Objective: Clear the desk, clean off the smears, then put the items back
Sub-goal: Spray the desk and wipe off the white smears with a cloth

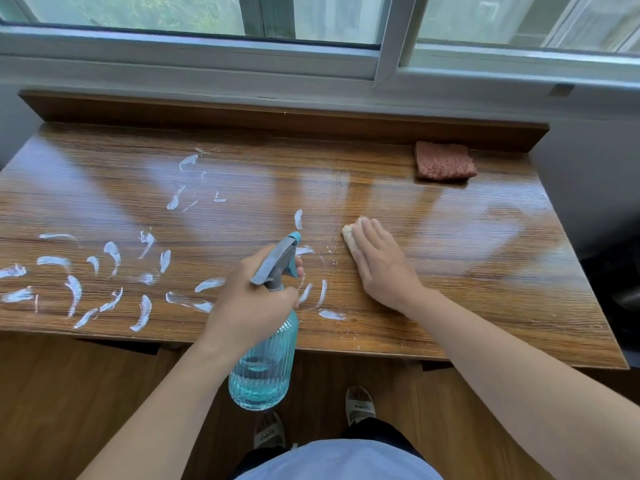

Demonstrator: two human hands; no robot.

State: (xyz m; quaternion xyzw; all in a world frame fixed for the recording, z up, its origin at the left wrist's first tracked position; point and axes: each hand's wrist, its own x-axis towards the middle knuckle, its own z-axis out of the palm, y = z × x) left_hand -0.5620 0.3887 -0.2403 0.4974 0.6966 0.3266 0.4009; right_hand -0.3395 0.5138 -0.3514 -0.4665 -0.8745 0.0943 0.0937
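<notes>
Head view: sandals point(360, 406) read "SENMA".

1. a single head-worn view looks forward and steeply down from above the counter point(450, 271).
2. it faces the window point(311, 19) behind the far edge.
3. it sits close, with both forearms and the feet in frame.
</notes>
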